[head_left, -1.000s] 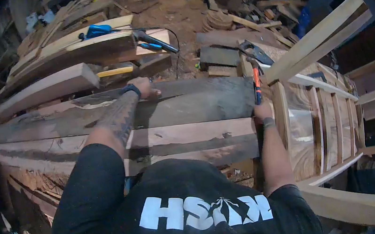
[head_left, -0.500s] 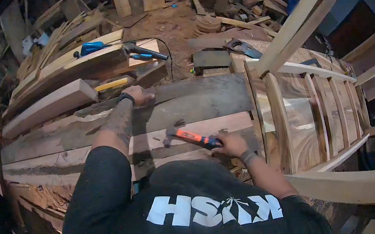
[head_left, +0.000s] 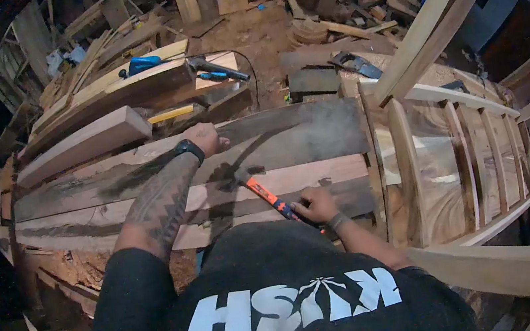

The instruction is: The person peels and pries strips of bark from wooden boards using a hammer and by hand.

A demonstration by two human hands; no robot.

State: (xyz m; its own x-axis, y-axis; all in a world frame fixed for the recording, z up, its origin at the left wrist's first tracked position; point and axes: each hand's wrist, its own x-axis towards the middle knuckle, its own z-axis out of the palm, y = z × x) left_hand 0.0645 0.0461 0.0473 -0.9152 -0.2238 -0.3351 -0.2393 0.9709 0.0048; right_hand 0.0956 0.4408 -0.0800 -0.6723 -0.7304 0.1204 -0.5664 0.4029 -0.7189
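Observation:
My left hand is closed above the far dark-stained plank, with a black watch on its wrist. Whatever its fingers may pinch is hidden. In my right hand is a claw hammer with an orange and dark blue handle. The hammer's head points away from me and to the left, over the pinkish plank. Its shadow and my arm's fall across the boards. A pale, dusty-looking patch shows at the right end of the dark plank.
On the right stands a slatted wooden frame with a tall post. A handsaw lies beyond the planks. A blue tool, a thick beam and a yellow strip sit at the back left. Scrap wood fills the far floor.
The view has shifted slightly. My left hand's fingers have curled in from a more outstretched pose. The hammer has swung steeper, its head a little farther from me, still in my right hand.

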